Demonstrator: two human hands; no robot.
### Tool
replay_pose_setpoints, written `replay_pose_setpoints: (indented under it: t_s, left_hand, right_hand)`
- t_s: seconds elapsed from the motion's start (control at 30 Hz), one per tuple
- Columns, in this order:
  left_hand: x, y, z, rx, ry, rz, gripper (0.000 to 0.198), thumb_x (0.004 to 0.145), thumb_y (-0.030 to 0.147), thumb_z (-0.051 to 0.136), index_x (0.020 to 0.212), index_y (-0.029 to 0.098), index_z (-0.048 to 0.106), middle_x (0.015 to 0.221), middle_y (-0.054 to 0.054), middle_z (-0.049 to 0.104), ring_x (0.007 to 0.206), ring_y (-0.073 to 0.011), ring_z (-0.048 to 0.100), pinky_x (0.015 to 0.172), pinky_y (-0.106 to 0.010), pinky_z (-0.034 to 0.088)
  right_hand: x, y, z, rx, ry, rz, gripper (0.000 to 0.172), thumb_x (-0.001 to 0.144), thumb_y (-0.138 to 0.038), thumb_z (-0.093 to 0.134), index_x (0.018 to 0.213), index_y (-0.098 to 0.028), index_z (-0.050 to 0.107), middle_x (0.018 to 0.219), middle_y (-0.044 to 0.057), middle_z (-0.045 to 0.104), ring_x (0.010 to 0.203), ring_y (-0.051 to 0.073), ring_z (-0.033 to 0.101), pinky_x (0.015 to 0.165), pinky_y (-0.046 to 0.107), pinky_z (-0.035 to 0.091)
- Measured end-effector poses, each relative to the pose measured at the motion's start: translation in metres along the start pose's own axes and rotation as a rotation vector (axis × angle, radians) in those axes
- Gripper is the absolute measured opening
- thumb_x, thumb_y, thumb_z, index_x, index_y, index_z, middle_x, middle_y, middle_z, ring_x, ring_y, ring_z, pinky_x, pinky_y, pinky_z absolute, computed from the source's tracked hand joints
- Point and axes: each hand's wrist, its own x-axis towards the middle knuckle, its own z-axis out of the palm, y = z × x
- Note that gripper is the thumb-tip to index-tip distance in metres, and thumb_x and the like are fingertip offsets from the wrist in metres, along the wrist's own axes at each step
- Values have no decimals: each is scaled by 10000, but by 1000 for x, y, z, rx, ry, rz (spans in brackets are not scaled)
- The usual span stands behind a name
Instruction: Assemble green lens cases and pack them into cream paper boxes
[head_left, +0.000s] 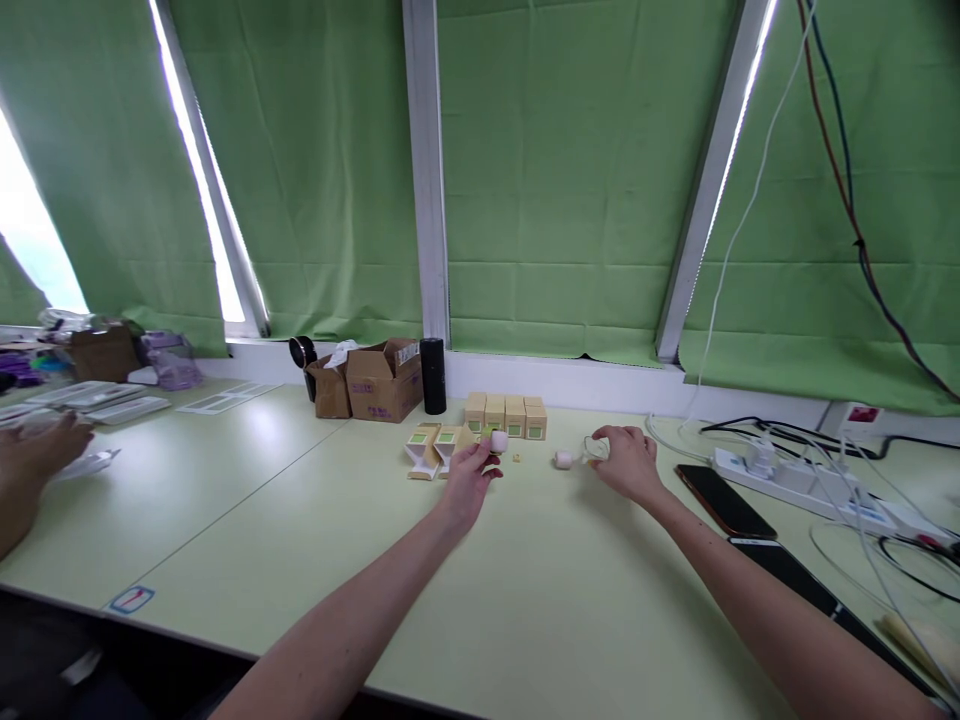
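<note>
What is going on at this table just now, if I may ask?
A person's left hand holds up a small white block, while the right hand pinches a thin pale loop close to another white block on the table. Two opened boxes sit by the left hand, with four small boxes in a row behind. At far left is another person's hand.

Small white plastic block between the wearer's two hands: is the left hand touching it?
Apart: the head view shows bare pale tabletop between the left hand and the small white block.
</note>
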Motion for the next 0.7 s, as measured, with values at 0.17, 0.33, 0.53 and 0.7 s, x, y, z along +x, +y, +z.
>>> replay_pose_setpoints:
  t_s: [0.17, 0.33, 0.53, 0.7]
  left_hand:
    - [0, -2, -1, 6, -4, 6, 338, 679, 406, 890, 782, 148, 697, 807, -32, 664, 728, -138, 594, 634, -276, 472]
    - [0, -3, 0, 16, -1, 12, 355, 659, 413, 903, 779, 143, 707, 831, -33, 660, 743, -137, 591, 626, -270, 476]
    - [-2, -5, 2, 54, -32, 30, 364, 687, 442, 887, 808, 136, 732, 868, -56, 671, 759, -140, 583, 634, -266, 481]
    - [-3, -6, 3, 80, -53, 33, 369, 691, 454, 886, 794, 134, 733, 855, -55, 656, 773, -140, 571, 635, -258, 478]
  right_hand:
    - [-8, -32, -12, 922, -63, 65, 454, 608, -333, 770, 1033, -215, 662, 1016, 84, 731, 1042, 300, 633, 921, 448, 461]
    - [-43, -67, -11, 1631, -370, 105, 444, 719, -395, 785, 1126, -241, 696, 1021, 73, 736, 985, 276, 699, 893, 450, 530]
    - [-72, -80, 3, 1808, -532, 261, 415, 815, -428, 721, 1182, -236, 691, 1012, 89, 742, 793, 230, 685, 702, 373, 524]
    - [-76, -84, 6, 1862, -515, 275, 402, 807, -452, 759, 1133, -228, 689, 1001, 97, 751, 733, 202, 648, 626, 327, 473]
